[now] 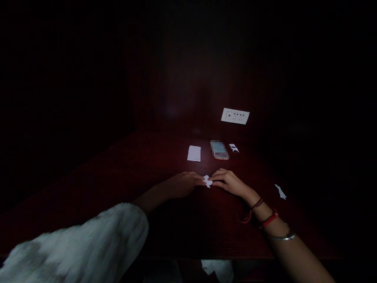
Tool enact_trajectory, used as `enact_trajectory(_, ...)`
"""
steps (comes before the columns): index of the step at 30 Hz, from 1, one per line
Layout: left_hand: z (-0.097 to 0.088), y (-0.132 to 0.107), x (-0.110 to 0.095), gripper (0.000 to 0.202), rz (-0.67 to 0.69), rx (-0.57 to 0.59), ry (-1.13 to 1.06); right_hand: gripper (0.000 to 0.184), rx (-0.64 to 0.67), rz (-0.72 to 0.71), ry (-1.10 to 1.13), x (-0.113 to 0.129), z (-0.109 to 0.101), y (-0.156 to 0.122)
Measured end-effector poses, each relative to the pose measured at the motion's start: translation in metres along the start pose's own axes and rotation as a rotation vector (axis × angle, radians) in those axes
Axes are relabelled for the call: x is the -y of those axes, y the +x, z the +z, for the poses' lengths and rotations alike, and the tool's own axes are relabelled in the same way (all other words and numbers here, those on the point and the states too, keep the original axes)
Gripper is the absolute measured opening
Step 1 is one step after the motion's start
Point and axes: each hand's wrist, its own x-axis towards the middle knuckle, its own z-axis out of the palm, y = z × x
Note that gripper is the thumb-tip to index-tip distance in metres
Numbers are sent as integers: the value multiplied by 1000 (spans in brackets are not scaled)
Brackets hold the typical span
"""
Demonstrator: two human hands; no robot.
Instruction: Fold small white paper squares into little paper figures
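A small folded piece of white paper (207, 181) lies on the dark red table (153, 157), between my two hands. My left hand (185, 184) has its fingers closed on the paper's left edge; a ring shows on one finger. From the other side, my right hand (229, 181) pinches the right edge with thumb and fingers. Just beyond the hands are a flat white paper sheet (194, 153) and a phone (219, 149) with a blurred screen. The exact folds of the held paper are too small to make out.
A small folded white paper (234, 147) sits right of the phone. Another narrow folded paper (280, 192) lies farther right, beyond my right wrist. A white power socket (235, 116) is set in the dark back panel. Something white (219, 270) shows below the table's front edge.
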Motion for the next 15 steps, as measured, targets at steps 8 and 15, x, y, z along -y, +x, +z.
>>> enact_trajectory(8, 9, -1, 1, 38, -99, -61, 66, 26, -4, 25, 35, 1, 2, 2)
enact_trajectory(15, 8, -1, 5, 44, -75, -23, 9, 22, -11, 26, -59, 3, 4, 1)
